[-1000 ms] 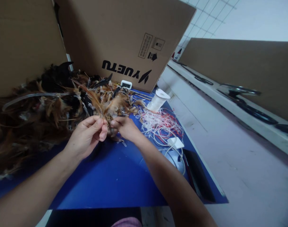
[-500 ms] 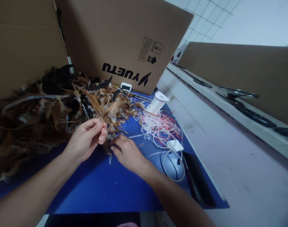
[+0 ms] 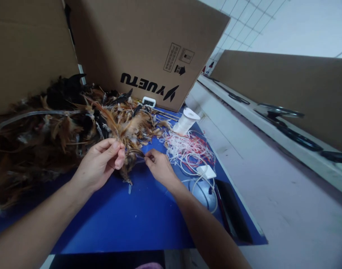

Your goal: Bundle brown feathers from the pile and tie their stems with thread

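Observation:
My left hand (image 3: 100,162) is closed in a pinch at the front of a large heap of loose feathers (image 3: 61,130). A small fan of orange-brown feathers (image 3: 133,127) rises from its thumb and fingertips, their lower ends hidden by the fingers. To its right, my right hand (image 3: 159,167) pinches the tip of a thin dark feather (image 3: 135,151), which curves back toward the left hand. Just below lies a brown feather tuft (image 3: 126,172) with a short clear strip at its end, on the blue tabletop (image 3: 117,220).
A white spool (image 3: 186,121) stands behind a tangle of white and red strips (image 3: 187,147). Nearer are a white adapter with cable (image 3: 206,172), a rounded bluish object (image 3: 206,196) and a black flat object (image 3: 234,213). Cardboard (image 3: 148,45) stands behind, with a small display (image 3: 148,102) at its foot.
My right hand has moved right and slightly away from me, out of the feathers, drawing the dark feather's tip with it. My left hand stays almost in place.

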Demonstrator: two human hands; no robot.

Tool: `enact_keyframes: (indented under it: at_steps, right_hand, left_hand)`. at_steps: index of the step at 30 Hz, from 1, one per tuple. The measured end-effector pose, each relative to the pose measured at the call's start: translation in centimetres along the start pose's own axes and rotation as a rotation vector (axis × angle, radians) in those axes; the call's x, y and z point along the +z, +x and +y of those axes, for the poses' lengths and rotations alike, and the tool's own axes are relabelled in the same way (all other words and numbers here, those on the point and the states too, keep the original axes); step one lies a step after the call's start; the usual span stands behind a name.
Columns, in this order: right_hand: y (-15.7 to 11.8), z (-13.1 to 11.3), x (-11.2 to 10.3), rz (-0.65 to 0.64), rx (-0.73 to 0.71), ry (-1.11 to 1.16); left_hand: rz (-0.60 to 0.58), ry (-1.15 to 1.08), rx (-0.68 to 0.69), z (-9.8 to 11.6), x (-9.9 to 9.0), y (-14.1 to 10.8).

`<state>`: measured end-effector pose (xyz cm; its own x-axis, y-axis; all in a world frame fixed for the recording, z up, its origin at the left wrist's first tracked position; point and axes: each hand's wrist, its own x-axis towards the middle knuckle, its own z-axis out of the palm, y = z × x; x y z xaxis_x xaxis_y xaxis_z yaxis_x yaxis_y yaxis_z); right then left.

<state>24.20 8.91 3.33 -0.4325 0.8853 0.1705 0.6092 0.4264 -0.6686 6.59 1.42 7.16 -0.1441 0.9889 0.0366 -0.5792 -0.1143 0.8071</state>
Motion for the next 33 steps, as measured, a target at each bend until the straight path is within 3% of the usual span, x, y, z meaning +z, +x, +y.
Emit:
enact_keyframes:
  at_steps: [4,10,18,25,33]
  right_hand:
    - [-0.6,-0.2,0.2,-0.051,0.069,0.245]
    - [-1.4,-0.9,1.0,-0.126,0.076,0.388]
    - [-1.0,-0.2,1.2,-0.093,0.077,0.353]
    - [-1.2,-0.8,0.3,-0.020,-0.033,0.240]
    - [-0.8,-0.5,0.1,-0.161,0.250,0.623]
  left_hand:
    - [0.003,-0.002,0.001,0.0,0.0,0.0]
    - [0.001,-0.002,0.014,0.0,0.0,0.0]
    - [-0.004,-0.010,0.017,0.0,-0.1,-0.1]
    - [-0.012,0.001,0.011,-0.1,-0.1,0.0]
    - [0.002,0.022,0.013,-0.2,-0.1,0.0]
